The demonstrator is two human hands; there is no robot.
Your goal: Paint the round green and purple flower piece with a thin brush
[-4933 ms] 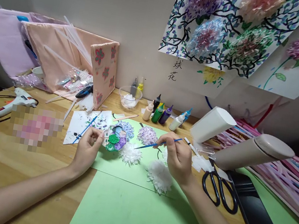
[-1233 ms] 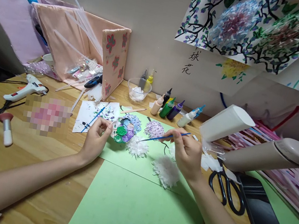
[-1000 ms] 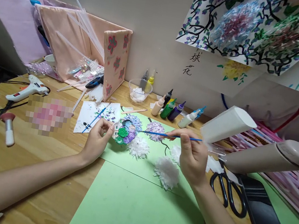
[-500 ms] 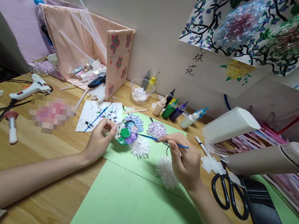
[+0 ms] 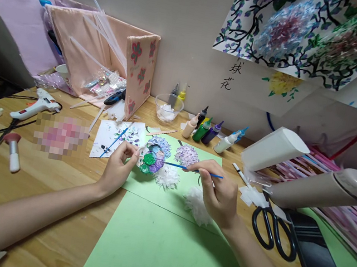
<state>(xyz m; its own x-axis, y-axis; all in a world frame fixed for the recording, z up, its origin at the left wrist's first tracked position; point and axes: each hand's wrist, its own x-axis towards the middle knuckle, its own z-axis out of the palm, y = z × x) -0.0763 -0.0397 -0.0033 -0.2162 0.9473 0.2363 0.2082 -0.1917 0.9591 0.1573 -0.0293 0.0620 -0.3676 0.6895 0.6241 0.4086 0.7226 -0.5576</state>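
Note:
My left hand (image 5: 119, 167) pinches the rim of a small round paint palette (image 5: 150, 158) with green, purple and blue paint in its wells. In my right hand (image 5: 217, 195) is a thin blue paintbrush (image 5: 178, 166), held nearly level with its tip at the palette's right edge. Below them lies a light green sheet of paper (image 5: 159, 240). On it are a blue paper flower (image 5: 161, 145), a purple one (image 5: 187, 154), and two white ruffled flowers (image 5: 166, 176), one partly behind my right hand.
Several paint bottles (image 5: 201, 129) and a clear bowl (image 5: 168, 108) stand along the wall. A second brush (image 5: 116, 140) lies on a paint-spotted paper. At right are scissors (image 5: 274, 228), a black phone-like slab (image 5: 321, 264) and a bottle (image 5: 330, 190); at left, a glue gun (image 5: 36, 105).
My right hand with the paintbrush has shifted slightly left and down. The palette in my left hand stays in almost the same place.

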